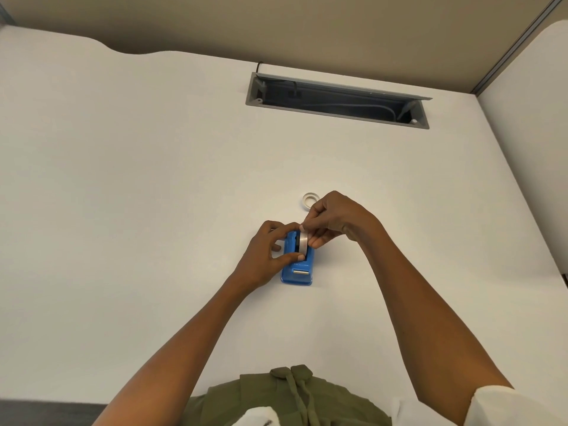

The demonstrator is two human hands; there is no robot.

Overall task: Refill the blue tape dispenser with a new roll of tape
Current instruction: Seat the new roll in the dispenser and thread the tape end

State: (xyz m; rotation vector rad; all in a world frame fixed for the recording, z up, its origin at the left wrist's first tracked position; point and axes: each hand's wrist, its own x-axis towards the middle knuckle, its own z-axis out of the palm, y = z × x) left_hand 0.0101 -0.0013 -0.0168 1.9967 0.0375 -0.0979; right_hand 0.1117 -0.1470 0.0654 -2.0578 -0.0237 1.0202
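Note:
The blue tape dispenser lies on the white desk, its metal cutter end toward me. A roll of clear tape stands on edge in the dispenser's slot. My left hand holds the roll from the left, thumb at its near side and fingers over its far top. My right hand pinches the roll's far upper edge from the right. A small white empty tape core lies flat on the desk just beyond my right hand.
An open grey cable tray with wires inside is sunk into the desk at the back. A beige partition wall rises behind the desk. My green hooded top shows at the bottom edge.

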